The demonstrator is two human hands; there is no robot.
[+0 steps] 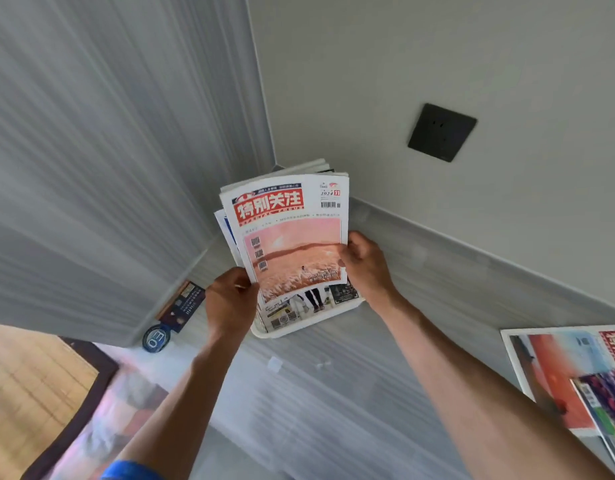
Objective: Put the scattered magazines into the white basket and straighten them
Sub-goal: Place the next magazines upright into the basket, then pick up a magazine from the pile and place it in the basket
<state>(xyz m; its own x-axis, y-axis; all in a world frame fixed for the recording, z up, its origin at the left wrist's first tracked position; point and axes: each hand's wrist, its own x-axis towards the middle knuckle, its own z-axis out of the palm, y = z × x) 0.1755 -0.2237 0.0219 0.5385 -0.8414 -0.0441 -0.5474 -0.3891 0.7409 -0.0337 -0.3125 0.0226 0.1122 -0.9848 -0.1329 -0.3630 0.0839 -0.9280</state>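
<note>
- The fingers (245,282) of the left hand (230,303) are curled round the left edge of the pink-covered magazine (292,237), and the thumb and fingertips of the right hand (363,265) are pinched on its right edge. It is judged that the two-sided grip is used so that the sheaf can be steered squarely into the white basket (264,332).
- To the left of the white basket, a dark booklet (185,304) and a round blue-rimmed disc (156,337) are seen on the floor, partly under the grey curtain (108,168). Whether the booklet counts among the scattered magazines cannot be told.
- The pink-covered magazine is held upright, its lower end inside the white basket, in front of other magazines already stood there. A blue-edged one (224,226) is fanned out just behind it, which suggests that straightening is not yet done.
- The white basket itself is set on the floor in the corner, where the curtain meets the wall. Only its near rim is visible.
- Above and to the right of the white basket, a dark wall socket (441,132) is seen.
- Well to the right of the white basket, two loose magazines (569,379) are left overlapping on the floor; these are judged to be next for collection.
</note>
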